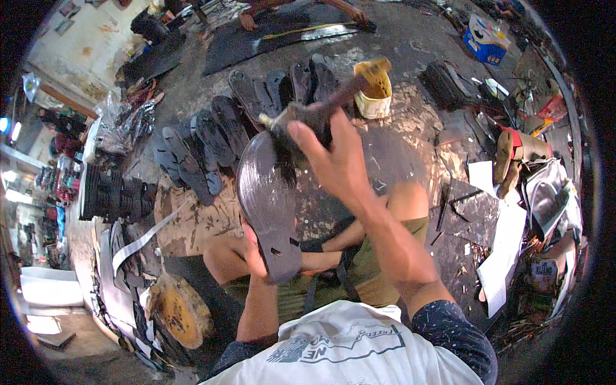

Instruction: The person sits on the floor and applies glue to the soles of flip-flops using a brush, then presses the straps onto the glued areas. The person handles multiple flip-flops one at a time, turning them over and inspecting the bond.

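A dark sandal sole (266, 192) with a wet, glossy upper face is held in front of my lap, its toe end pointing away. Strap slots show near the heel. My left hand (253, 250) grips it by the edge at the heel end, part of the fingers hidden beneath. Above the toe end, my right hand (337, 154) is closed on a dark, motion-blurred tool (308, 122), brush-like with a pale tip, whose exact kind I cannot make out. A brown stick-like handle stretches from it toward the yellow-smeared pot (373, 102).
Several dark soles (212, 138) lie in rows beyond my knees. At the left are stacked black soles (119, 192) and a round wooden block (179, 311). Scraps and a white sheet (504, 256) lie right. Another person's hands (248, 21) rest on a black sheet (224, 48) at the back.
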The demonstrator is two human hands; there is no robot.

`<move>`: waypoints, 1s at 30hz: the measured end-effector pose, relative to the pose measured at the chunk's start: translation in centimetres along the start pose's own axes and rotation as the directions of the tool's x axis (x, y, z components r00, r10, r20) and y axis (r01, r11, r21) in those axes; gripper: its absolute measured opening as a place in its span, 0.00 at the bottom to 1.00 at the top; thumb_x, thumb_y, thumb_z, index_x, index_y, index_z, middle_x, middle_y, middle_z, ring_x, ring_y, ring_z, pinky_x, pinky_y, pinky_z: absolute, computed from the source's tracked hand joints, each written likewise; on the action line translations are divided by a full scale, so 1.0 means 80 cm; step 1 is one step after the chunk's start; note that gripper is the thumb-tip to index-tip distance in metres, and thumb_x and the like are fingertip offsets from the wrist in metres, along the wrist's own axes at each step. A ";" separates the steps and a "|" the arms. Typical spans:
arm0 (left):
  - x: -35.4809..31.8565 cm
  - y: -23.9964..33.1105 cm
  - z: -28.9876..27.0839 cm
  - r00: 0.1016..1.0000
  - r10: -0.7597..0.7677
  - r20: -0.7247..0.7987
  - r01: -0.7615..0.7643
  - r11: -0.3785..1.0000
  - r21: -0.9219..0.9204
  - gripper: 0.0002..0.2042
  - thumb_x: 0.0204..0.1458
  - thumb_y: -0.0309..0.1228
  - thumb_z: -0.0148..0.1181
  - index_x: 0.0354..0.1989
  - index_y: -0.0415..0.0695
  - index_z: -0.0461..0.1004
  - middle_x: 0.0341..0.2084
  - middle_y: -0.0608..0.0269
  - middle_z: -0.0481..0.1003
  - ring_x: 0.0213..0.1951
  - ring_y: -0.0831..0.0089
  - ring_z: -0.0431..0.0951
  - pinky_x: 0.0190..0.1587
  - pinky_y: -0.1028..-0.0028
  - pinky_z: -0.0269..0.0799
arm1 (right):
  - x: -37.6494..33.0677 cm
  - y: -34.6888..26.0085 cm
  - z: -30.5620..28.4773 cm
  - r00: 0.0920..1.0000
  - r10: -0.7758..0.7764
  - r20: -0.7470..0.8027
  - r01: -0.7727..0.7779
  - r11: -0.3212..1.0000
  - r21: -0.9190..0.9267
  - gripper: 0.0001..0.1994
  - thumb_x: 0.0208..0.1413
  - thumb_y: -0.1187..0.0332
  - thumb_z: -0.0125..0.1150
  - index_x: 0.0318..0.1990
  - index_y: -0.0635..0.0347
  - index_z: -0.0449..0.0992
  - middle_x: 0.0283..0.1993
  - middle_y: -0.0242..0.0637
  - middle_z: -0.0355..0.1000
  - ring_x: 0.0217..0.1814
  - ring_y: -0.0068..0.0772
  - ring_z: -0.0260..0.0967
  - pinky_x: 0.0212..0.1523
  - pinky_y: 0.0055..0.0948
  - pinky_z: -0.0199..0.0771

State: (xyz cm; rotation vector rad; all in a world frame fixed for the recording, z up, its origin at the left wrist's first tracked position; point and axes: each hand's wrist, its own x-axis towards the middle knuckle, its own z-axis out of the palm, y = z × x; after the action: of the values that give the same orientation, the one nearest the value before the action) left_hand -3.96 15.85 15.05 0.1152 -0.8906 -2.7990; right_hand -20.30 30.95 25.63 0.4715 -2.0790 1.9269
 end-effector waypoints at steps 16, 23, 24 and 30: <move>0.015 0.004 -0.002 0.989 0.132 -0.066 -0.112 0.964 0.243 0.30 0.67 0.57 0.47 0.70 0.51 0.61 0.59 0.58 0.73 0.53 0.57 0.78 0.53 0.54 0.78 | -0.055 0.024 0.004 0.855 -0.265 0.446 0.307 0.951 -0.025 0.15 0.60 0.66 0.70 0.50 0.61 0.77 0.47 0.47 0.77 0.50 0.50 0.77 0.51 0.41 0.75; 0.009 0.003 -0.002 0.997 0.059 -0.048 -0.063 0.994 -0.087 0.30 0.69 0.57 0.43 0.71 0.50 0.63 0.66 0.54 0.69 0.61 0.49 0.74 0.60 0.48 0.74 | -0.005 0.031 0.024 0.943 -0.300 0.146 0.318 0.941 -0.120 0.17 0.60 0.67 0.69 0.53 0.63 0.74 0.44 0.48 0.78 0.47 0.48 0.79 0.47 0.40 0.77; 0.011 0.007 -0.001 0.997 0.061 0.052 -0.056 0.994 -0.091 0.30 0.69 0.57 0.43 0.71 0.50 0.63 0.65 0.54 0.70 0.61 0.50 0.74 0.60 0.48 0.74 | -0.007 0.030 0.025 0.933 -0.328 0.146 0.343 0.935 -0.092 0.17 0.60 0.67 0.69 0.52 0.64 0.74 0.44 0.48 0.78 0.47 0.47 0.79 0.48 0.40 0.77; 0.069 0.035 -0.014 0.996 0.086 0.035 -0.076 0.973 -0.217 0.28 0.69 0.55 0.45 0.67 0.47 0.66 0.58 0.50 0.75 0.54 0.55 0.78 0.49 0.56 0.80 | -0.104 0.040 0.029 0.881 -0.121 0.457 0.108 0.993 0.055 0.19 0.62 0.63 0.68 0.54 0.66 0.74 0.48 0.47 0.80 0.50 0.40 0.79 0.53 0.39 0.75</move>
State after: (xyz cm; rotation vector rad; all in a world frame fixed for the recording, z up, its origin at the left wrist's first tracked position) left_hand -8.71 11.81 15.71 -0.0156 -0.5805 -2.8086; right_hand -13.98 29.33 19.15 1.1309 -2.2287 1.9136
